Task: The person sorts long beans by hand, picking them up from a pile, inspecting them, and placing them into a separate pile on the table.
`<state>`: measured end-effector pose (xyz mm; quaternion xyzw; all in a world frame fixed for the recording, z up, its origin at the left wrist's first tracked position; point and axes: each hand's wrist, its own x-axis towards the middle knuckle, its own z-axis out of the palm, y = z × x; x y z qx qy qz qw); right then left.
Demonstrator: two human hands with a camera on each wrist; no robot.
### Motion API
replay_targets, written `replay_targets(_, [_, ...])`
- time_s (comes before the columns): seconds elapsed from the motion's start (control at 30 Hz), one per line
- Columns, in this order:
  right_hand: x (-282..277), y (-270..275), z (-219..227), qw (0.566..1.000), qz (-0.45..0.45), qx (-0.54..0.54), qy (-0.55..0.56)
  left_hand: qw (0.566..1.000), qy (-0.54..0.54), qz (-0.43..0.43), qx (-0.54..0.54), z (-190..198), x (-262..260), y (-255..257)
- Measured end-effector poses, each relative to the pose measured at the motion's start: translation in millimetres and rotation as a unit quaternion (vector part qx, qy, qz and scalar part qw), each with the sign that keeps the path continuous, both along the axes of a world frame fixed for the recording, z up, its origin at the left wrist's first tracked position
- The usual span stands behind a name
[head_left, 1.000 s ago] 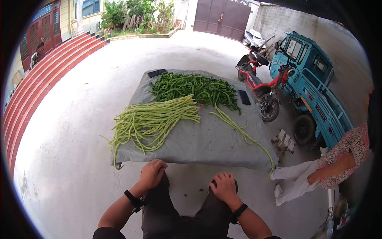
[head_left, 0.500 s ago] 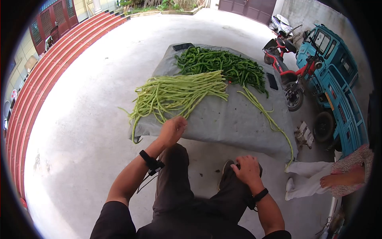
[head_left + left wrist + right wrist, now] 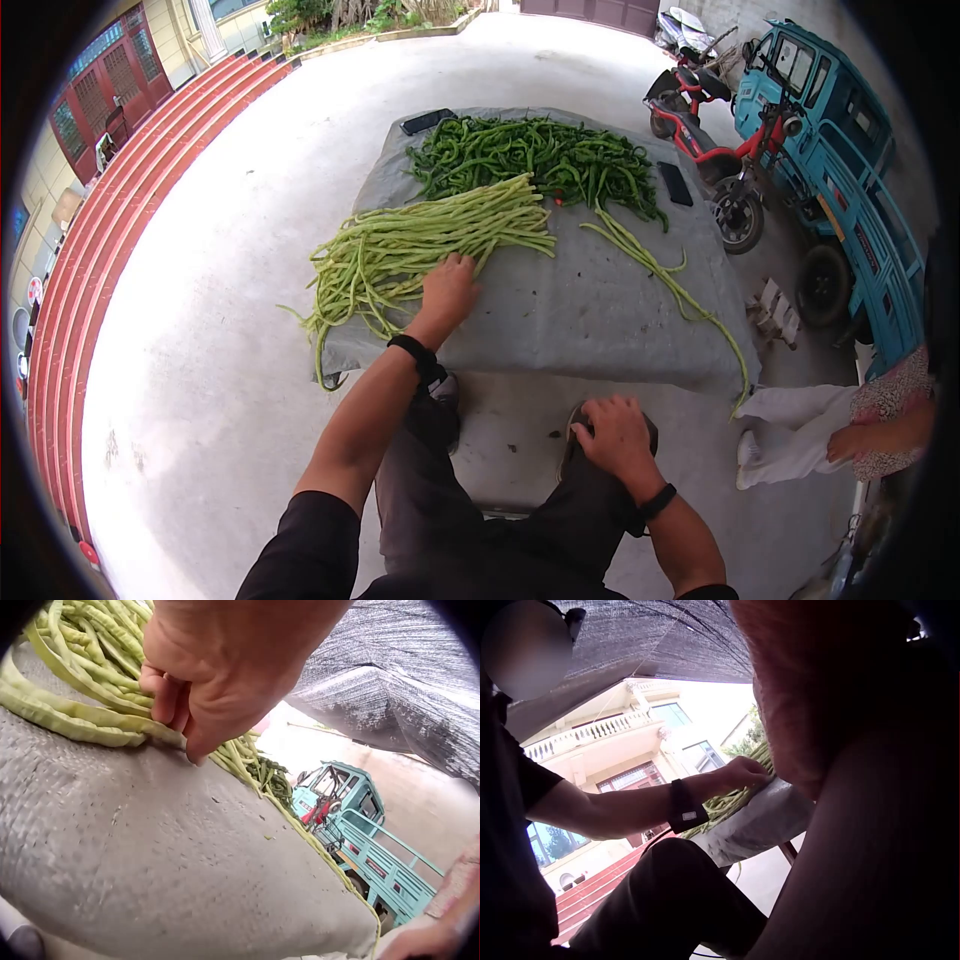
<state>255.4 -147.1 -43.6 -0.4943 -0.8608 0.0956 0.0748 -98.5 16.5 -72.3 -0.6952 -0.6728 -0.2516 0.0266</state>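
A pale green heap of long beans (image 3: 420, 235) lies on the left part of a grey-covered table (image 3: 580, 330). My left hand (image 3: 450, 292) is at the near right edge of this heap. In the left wrist view its curled fingers and thumb (image 3: 196, 742) pinch the end of a long bean (image 3: 90, 724) close over the cover. My right hand (image 3: 613, 435) rests on my right knee, holding nothing. Behind the long beans spreads a pile of dark green peppers (image 3: 540, 160). A few separate long beans (image 3: 655, 270) trail down to the table's right front corner.
One phone (image 3: 428, 122) lies at the back left of the table, another phone (image 3: 675, 184) at the right. To the right are a red electric bike (image 3: 710, 150), a blue cargo tricycle (image 3: 850, 190) and a standing person's legs (image 3: 800, 430). Red steps (image 3: 130, 220) run along the left.
My left hand has moved from my left knee forward over the table edge to the long beans and pinches one. The right hand stays on the knee. The head view has shifted.
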Motion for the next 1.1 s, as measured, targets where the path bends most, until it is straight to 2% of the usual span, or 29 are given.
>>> replay_targets(0.2, [0,-1,-4,1.0,0.019,0.011,0.009,1.0,0.01,0.001,-0.029,-12,2,10])
replay_targets(0.27, [-1,-1,-3,1.0,0.022,0.013,0.013,0.999,-0.007,-0.02,-0.031,6,0,1])
replay_targets(0.37, [-1,-1,-2,1.0,0.023,0.009,0.016,0.992,-0.035,-0.015,-0.12,39,-3,-7])
replay_targets(0.47, [-1,-1,-2,0.999,0.025,-0.01,0.032,0.965,-0.191,-0.104,-0.147,46,-17,-12])
replay_targets(0.57, [4,6,-3,0.996,0.031,-0.046,0.071,0.883,-0.388,-0.113,-0.241,74,-11,-34])
replay_targets(0.6, [6,10,-3,0.994,0.035,-0.061,0.087,0.874,-0.401,-0.128,-0.242,73,-12,-38])
replay_targets(0.63, [8,16,-1,0.982,0.018,-0.129,0.137,0.865,-0.414,-0.143,-0.244,72,-14,-42])
replay_targets(0.7, [8,35,6,0.935,-0.017,-0.264,0.236,0.847,-0.437,-0.157,-0.257,69,-16,-56])
replay_targets(0.8, [3,63,15,0.917,0.044,-0.296,0.264,0.829,-0.455,-0.16,-0.282,80,-7,-79])
replay_targets(0.87, [-10,79,28,0.866,0.016,-0.386,0.318,0.828,-0.452,-0.156,-0.293,97,1,-93])
replay_targets(0.97, [-41,106,42,0.769,-0.004,-0.494,0.406,0.837,-0.462,-0.179,-0.231,96,10,-95])
replay_targets(1.07, [-72,130,44,0.633,-0.023,-0.573,0.521,0.822,-0.491,-0.198,-0.211,107,22,-95])
replay_targets(1.1, [-80,137,44,0.581,-0.024,-0.591,0.559,0.828,-0.478,-0.202,-0.213,110,27,-96])
